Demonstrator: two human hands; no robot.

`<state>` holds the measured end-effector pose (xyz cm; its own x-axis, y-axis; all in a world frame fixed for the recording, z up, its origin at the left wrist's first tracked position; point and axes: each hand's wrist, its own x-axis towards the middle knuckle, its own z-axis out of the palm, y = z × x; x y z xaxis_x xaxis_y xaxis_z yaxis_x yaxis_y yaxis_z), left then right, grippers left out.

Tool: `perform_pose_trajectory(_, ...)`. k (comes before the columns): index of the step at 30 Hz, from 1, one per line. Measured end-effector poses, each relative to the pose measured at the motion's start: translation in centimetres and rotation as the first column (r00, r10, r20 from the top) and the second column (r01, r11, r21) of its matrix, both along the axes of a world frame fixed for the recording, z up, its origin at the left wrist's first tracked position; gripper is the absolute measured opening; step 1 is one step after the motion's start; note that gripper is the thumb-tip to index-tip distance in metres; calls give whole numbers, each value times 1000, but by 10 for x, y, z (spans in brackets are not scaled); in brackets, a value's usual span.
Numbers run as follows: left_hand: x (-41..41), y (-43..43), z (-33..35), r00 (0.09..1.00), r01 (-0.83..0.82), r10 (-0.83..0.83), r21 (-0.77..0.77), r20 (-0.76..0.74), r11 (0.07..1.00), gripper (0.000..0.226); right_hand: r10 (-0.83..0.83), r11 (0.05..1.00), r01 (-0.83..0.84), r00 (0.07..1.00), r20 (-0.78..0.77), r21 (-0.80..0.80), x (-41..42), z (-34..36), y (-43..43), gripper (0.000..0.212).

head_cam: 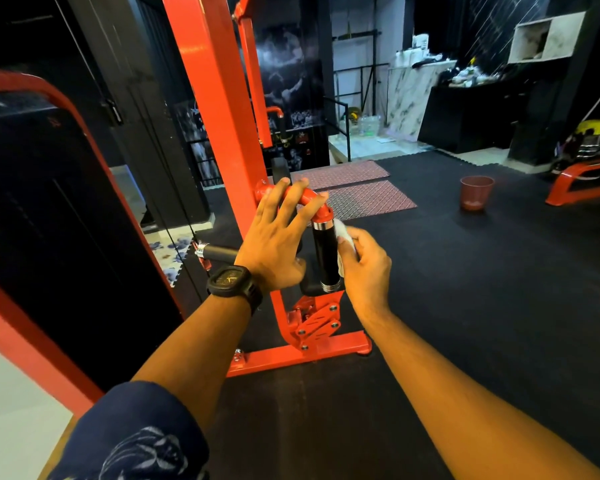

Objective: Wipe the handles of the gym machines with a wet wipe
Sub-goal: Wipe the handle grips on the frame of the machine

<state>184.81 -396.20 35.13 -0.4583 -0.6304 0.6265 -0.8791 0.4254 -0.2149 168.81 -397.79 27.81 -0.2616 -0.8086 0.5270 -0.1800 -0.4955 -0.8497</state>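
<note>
Head view: the left hand (274, 237), fingers spread and straight, rests on the red bar (311, 198) just above the black handle (324, 254) at centre. The right hand (364, 268) pinches a white wipe (342, 233), pressing it against the handle's right side. A bucket (476, 192) stands far right on the floor.

The machine frame (222, 133) is bright red. Its handle (324, 252) is black with silver rings at both ends, and the wipe (343, 229) is white. The watch (231, 280) is black. The sleeve (136, 438) is dark navy with a pale print. The floor (465, 271) is black, and the two mats (368, 199) are red with a fine diamond pattern. The bucket (476, 192) is dull red, and the slab (409, 95) is white with grey marble veins.
</note>
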Motion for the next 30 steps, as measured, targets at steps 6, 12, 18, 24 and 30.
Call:
perform_pose_trajectory(6,-1,-3,-3,1000,-4,4,-23,-18,1000,110,1,998,1,999,33,-63,-3,15,1,23)
perform_pose_trajectory(12,-5,0,-4,999,-26,25,-10,-39,1000,106,132,976,-148,985,107,158,-5,-7,-9,10)
perform_pose_trajectory(18,-6,2,-3,997,-62,62,-16,-44,998,106,347,927,-368,915,207,72,-9,16,-13,27)
perform_pose_trajectory(24,-10,6,-4,995,-90,90,-2,-45,996,107,282,957,-290,944,174,26,-16,13,-4,29)
perform_pose_trajectory(30,-6,-2,-7,995,-85,84,-22,-47,996,107,195,980,-201,958,210,7,-6,-1,-3,13)
